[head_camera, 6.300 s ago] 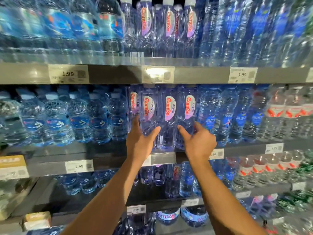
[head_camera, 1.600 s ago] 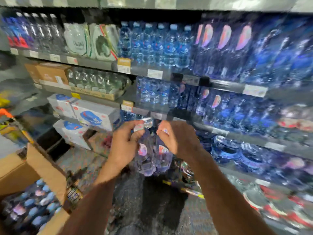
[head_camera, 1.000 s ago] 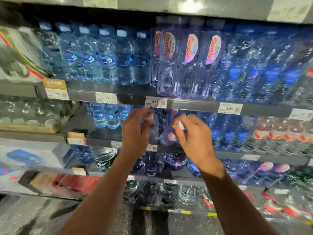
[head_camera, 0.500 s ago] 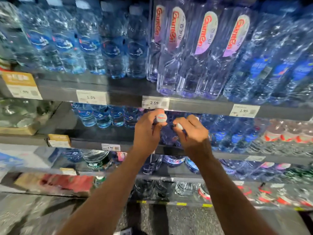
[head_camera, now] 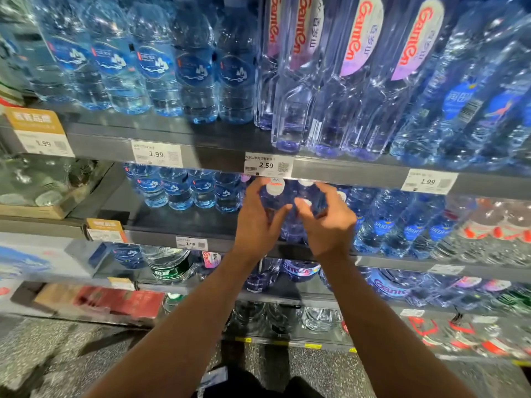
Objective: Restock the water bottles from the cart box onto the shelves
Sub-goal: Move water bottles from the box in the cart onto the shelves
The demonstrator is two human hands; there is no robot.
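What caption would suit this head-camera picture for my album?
Both hands, left hand and right hand, set clear water bottles onto the shelf under the 2.59 price tag.

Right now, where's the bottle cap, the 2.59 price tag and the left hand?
bottle cap (head_camera: pixel 275 187), head view, on the white cap's top.
2.59 price tag (head_camera: pixel 268 165), head view, on the printed price.
left hand (head_camera: pixel 260 222), head view, on the back of the hand.
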